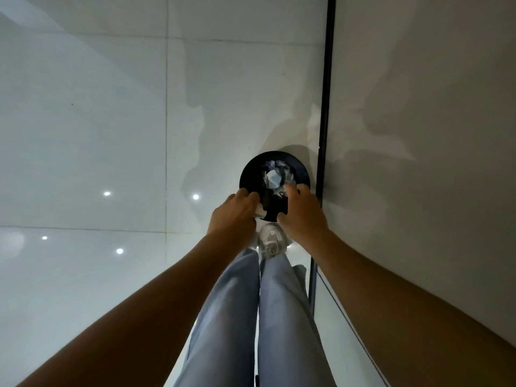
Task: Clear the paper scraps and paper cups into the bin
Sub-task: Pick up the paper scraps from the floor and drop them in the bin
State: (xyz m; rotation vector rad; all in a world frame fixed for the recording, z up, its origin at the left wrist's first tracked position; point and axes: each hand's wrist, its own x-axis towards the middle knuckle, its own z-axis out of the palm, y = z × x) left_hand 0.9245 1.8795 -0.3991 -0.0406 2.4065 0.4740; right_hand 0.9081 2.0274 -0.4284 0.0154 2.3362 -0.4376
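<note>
A round black bin stands on the floor next to the wall, straight below me. Crumpled white paper scraps lie inside it. My left hand hovers over the bin's near left rim, and its curled fingers grip a pale piece of paper that peeks out beneath them. My right hand hangs over the near right rim with fingers loosely curled and the thumb spread apart; I see nothing held in it. A small scrap shows just below its fingertips, inside the bin.
Glossy pale floor tiles reflect ceiling lights to the left. A wall with a dark vertical strip runs along the right. My legs in light blue trousers and a white shoe are just before the bin.
</note>
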